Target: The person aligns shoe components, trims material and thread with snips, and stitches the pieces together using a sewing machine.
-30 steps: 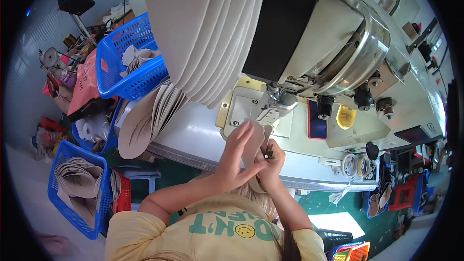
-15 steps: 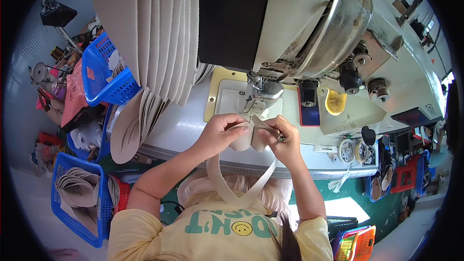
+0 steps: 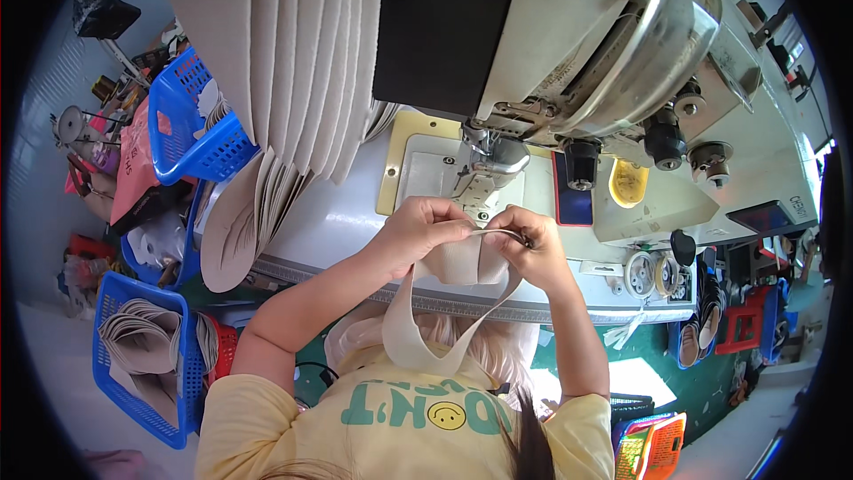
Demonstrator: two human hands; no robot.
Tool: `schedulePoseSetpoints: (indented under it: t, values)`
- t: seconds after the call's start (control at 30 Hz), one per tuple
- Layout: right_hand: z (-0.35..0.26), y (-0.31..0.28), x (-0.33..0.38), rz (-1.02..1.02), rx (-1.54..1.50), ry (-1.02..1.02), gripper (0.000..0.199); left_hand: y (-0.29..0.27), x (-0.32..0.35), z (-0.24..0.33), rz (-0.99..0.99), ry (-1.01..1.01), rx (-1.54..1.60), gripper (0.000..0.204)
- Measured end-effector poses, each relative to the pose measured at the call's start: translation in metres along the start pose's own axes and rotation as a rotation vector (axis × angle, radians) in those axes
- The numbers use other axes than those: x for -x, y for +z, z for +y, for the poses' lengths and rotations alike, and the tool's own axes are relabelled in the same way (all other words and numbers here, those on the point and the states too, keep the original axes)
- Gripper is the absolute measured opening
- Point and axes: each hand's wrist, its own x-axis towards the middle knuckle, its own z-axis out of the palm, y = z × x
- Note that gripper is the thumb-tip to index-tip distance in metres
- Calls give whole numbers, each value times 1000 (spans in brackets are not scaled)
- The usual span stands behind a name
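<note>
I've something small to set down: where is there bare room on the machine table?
The white tabletop between the fanned beige pieces and the left hand looks bare. Crowded: by the machine head, where this and the right hand hold a beige band, and around the reels at right.

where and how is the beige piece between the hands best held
Best pinched by its thin upper edge, probably one hand from each side, as the left hand and right hand do: the beige piece looks floppy, with a loop hanging below.
</note>
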Motion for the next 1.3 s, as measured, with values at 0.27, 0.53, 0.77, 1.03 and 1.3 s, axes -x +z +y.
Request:
schedulePoseSetpoints:
  t: [0.27,0.53,0.77,1.03,1.3]
  values:
    - [-10,-2,-1,70,319,30,17,4,1,-1,66,94,-182,13]
    - [-4,1,0,122,365,-23,15,11,0,-3,150,216,-308,13]
    - [-16,0,-6,106,334,-2,21,12,-1,10,199,291,-397,13]
    - [0,-69,-15,245,-352,214,35,-17,-49,71,160,-129,26,17]
    - [75,-93,-56,489,-916,49,32,9,-50,53,211,180,335,10]
